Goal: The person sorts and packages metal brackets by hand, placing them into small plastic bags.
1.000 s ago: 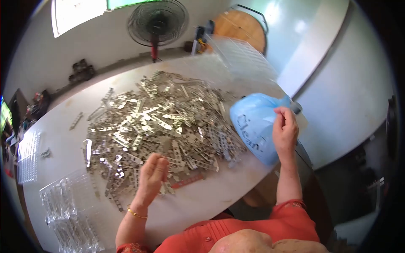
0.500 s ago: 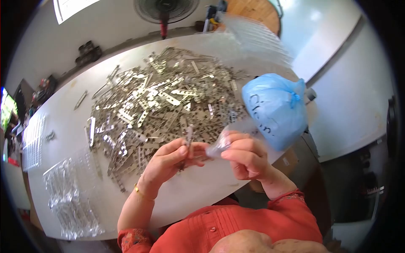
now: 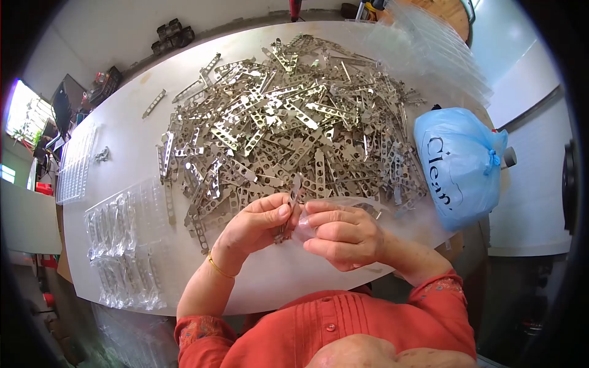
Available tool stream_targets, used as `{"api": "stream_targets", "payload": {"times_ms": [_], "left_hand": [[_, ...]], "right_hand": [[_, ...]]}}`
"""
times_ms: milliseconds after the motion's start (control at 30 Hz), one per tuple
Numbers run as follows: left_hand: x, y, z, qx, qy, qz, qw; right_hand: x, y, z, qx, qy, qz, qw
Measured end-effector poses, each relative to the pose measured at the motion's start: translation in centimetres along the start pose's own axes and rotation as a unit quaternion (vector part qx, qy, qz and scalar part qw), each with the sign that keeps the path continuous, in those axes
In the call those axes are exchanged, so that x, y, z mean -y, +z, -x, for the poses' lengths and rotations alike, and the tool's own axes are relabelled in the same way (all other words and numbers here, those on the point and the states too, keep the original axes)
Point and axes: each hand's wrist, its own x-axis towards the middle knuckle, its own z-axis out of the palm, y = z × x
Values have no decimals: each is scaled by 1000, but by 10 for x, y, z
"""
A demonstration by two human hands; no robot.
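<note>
My left hand (image 3: 261, 222) pinches a metal strip (image 3: 295, 191) that stands roughly upright between thumb and fingers, at the near edge of the heap. Close beside it on the right, my right hand (image 3: 345, 235) is closed on a clear plastic bag (image 3: 305, 229), whose film also shows behind the fingers. The hands nearly meet at the bag and strip; whether the strip's lower end is inside the bag cannot be made out. Beyond them spreads a large heap of perforated metal strips (image 3: 288, 132).
A blue bag (image 3: 457, 168) marked "Clean" sits at the right. Clear trays with wrapped pieces (image 3: 126, 251) lie at the left, another clear tray (image 3: 76, 165) beyond them. Plastic sheets (image 3: 429, 55) lie at the table's (image 3: 116, 138) back right. A loose strip (image 3: 154, 103) lies back left.
The camera view has shifted, so the table sits higher and further right in it. My right hand has come closer to my left hand, bringing the plastic bag against the metal strip.
</note>
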Motion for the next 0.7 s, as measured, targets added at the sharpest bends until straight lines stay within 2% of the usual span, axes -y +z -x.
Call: {"api": "stream_targets", "payload": {"times_ms": [167, 233, 300, 400, 467, 500, 567, 600, 667, 700], "left_hand": [[1, 1, 8, -13, -21, 51, 998], [0, 1, 7, -25, -22, 59, 998], [2, -4, 4, 30, 55, 36, 997], [-6, -4, 8, -4, 57, 1, 998], [-10, 1, 9, -25, 62, -6, 998], [-11, 0, 9, -38, 86, -43, 995], [-10, 1, 6, -87, 139, -99, 981], [-11, -1, 6, -87, 141, -100, 981], [-11, -3, 6, -125, 188, -233, 946], [-11, 4, 9, -163, 195, -264, 930]], "right_hand": [[-10, 11, -5, -4, -41, -26, 999], [-14, 13, -8, 6, -92, -32, 995], [-12, 19, 1, 22, -91, -26, 995], [-8, 22, 11, 51, -86, 0, 995], [-10, 24, 11, 43, -49, -50, 997], [-10, 25, 13, 44, -51, -51, 996], [-10, 29, 17, 22, 25, -68, 997], [-8, 30, 17, 23, 23, -68, 997], [-6, 30, 19, -44, 149, -151, 976], [-9, 28, 21, -46, 182, -190, 964]]}}
